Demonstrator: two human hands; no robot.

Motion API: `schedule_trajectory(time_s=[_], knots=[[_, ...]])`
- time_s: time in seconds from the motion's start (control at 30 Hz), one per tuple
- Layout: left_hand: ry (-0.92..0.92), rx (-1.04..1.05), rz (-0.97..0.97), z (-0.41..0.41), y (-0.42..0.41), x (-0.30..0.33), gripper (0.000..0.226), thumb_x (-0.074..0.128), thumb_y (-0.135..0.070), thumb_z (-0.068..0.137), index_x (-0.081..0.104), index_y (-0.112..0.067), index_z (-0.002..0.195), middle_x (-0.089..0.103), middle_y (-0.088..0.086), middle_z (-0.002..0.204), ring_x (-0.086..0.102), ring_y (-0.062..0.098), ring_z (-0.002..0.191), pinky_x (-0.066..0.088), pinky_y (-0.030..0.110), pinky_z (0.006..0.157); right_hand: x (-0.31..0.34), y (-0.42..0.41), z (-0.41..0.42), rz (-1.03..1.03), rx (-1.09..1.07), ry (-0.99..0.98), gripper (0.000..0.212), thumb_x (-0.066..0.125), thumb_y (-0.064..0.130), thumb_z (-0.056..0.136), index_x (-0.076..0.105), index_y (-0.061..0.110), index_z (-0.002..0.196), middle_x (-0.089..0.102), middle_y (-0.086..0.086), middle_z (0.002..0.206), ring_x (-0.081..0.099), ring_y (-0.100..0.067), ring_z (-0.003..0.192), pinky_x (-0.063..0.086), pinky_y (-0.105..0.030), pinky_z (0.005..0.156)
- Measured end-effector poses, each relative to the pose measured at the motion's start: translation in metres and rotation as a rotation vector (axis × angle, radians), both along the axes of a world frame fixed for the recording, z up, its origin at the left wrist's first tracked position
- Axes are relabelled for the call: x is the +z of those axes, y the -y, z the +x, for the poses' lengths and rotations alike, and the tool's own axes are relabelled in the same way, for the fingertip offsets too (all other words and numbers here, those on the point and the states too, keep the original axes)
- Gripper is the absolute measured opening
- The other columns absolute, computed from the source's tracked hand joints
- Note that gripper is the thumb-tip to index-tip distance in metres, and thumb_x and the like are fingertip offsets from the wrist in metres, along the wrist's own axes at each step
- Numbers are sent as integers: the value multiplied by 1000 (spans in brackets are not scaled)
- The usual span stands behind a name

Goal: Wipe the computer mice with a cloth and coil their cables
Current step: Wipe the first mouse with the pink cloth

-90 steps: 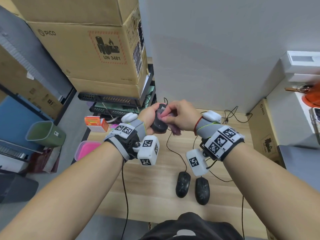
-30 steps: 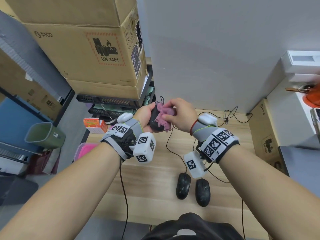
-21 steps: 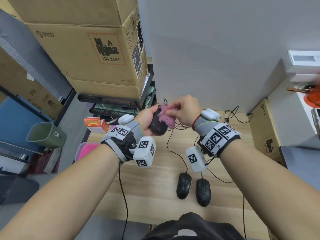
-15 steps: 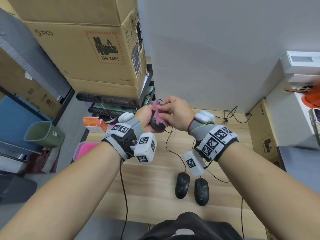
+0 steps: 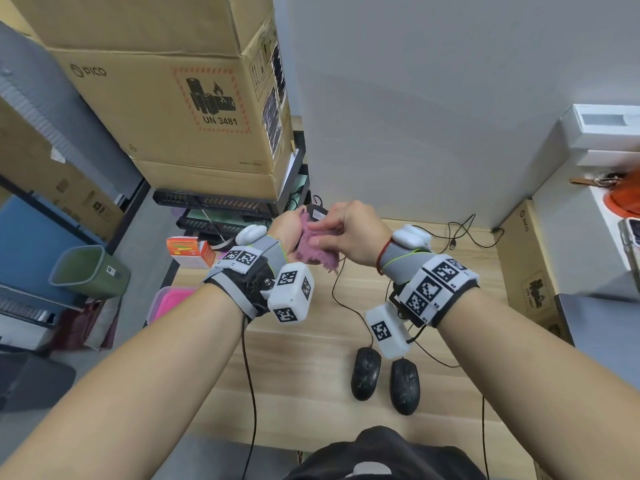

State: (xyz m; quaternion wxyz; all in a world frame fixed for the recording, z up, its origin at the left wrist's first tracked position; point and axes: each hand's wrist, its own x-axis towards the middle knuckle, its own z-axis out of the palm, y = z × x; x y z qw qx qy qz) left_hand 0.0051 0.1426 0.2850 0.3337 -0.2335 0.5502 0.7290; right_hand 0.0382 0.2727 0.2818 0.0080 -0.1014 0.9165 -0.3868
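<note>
A black mouse [image 5: 317, 213] is being held up above the far edge of the wooden surface [image 5: 304, 368], close to the wall, in the left hand [image 5: 287, 227]. Most of the mouse is being hidden by the hands and by the pink cloth [image 5: 317, 251], so only its far end is being shown; its long axis is seemingly being pointed away from the person, toward the wall, though this cannot be told for certain. The left fingers are being kept curled around the mouse from the left. The cloth is being pinched by the right hand [image 5: 353, 233], with the right fingers [image 5: 322, 225] being pressed closed on it against the mouse. A thin black cable [image 5: 346, 299] is being let hang from the hands down onto the surface. Two more black mice [image 5: 384, 377] are being left lying side by side on the surface nearer the person, their long axes running away from the person and their cable ends pointing toward the wall.
</note>
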Motion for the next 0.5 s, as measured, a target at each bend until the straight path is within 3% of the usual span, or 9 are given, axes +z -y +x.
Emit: schedule_trajectory(time_s=[0.07,0.1,0.23,0.33,0.43,0.5], knots=[[8,17,-13,-1,4,0,43,31,-38,107,54,-5,125,59,21,115,58,33,103,47,45,94,1,1,1,-18,36,19,34,85,33,70,78,21,101,52,18,73,52,-7,72,43,-24,73],[5,11,-33,-2,4,-1,46,32,-39,106,55,-4,125,61,21,114,59,34,102,47,46,94,1,-1,-1,-30,22,28,33,87,33,68,78,20,97,54,19,72,54,-5,71,44,-24,73],[-63,-79,-75,2,-6,-8,35,38,-31,103,67,-18,88,73,7,74,66,25,75,53,36,74,0,-16,-15,-22,-151,52,23,87,31,69,78,19,86,67,7,74,59,-10,74,49,-25,77],[-48,-88,-83,5,-10,-9,50,35,-44,104,70,-20,77,74,3,73,69,20,59,49,30,63,-3,-19,-16,-28,-218,40,19,85,30,71,76,19,83,68,5,73,61,-12,75,48,-25,75],[-101,23,-28,-4,-6,-9,43,27,-45,107,65,-25,110,73,9,87,71,25,77,58,36,67,-4,-11,-8,-91,-61,84,18,87,26,70,70,22,75,62,15,65,55,-6,64,46,-21,65],[-139,12,-10,-6,-3,-8,47,27,-45,107,56,-21,135,67,17,112,66,31,101,55,43,88,-4,-11,-6,-111,25,119,20,88,26,68,68,25,70,61,19,60,53,4,55,46,-19,60]])
